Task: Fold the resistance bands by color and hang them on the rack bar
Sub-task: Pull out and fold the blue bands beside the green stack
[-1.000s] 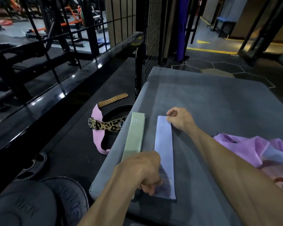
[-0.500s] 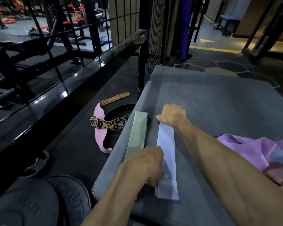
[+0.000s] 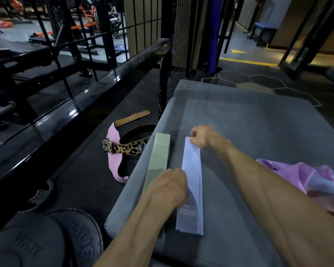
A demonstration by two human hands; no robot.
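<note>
A pale lavender resistance band (image 3: 192, 170) lies folded flat along the grey padded platform (image 3: 258, 132). My right hand (image 3: 202, 136) pinches its far end. My left hand (image 3: 170, 186) is closed on the band's left edge near the middle. A folded green band (image 3: 158, 158) marked 30 lies parallel just to the left, near the platform's edge. A loose heap of pink and purple bands (image 3: 305, 176) sits at the right, behind my right forearm. The black rack bar (image 3: 81, 101) runs diagonally at the left.
On the dark floor left of the platform lie a leopard-print lifting belt (image 3: 125, 148), a pink belt (image 3: 114, 162) and a tan strap (image 3: 132, 117). Black weight plates (image 3: 52, 239) sit at the lower left. A black wire-mesh post (image 3: 174, 60) stands at the platform's far left corner.
My right hand has moved along the lavender band's far end and now lifts its top layer slightly. My left hand has slid up from the near end toward the band's middle.
</note>
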